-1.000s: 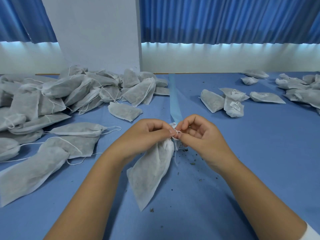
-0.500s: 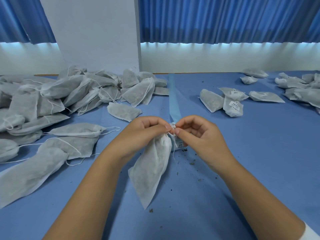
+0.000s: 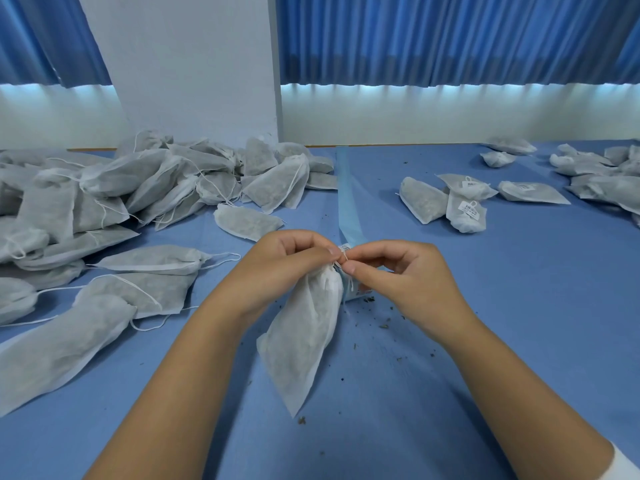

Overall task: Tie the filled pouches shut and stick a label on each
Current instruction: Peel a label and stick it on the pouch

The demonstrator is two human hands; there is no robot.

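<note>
A filled white pouch (image 3: 304, 337) hangs by its gathered neck just above the blue table, its lower corner pointing toward me. My left hand (image 3: 287, 265) grips the neck and pinches the drawstring. My right hand (image 3: 398, 275) pinches the thin white drawstring (image 3: 346, 259) right beside it, fingertips of both hands almost touching. A roll of labels (image 3: 353, 292) lies behind the pouch, mostly hidden, with its pale blue backing strip (image 3: 348, 199) running away across the table.
A big heap of untied pouches (image 3: 114, 202) with loose strings covers the left side. Several labelled pouches (image 3: 464, 206) lie at the right, more in the far right corner (image 3: 595, 168). Dark crumbs (image 3: 384, 323) dot the blue table (image 3: 519, 306).
The pouch has been lifted slightly and my hands have shifted a little up and apart while working the string at the neck. The piles have not moved.
</note>
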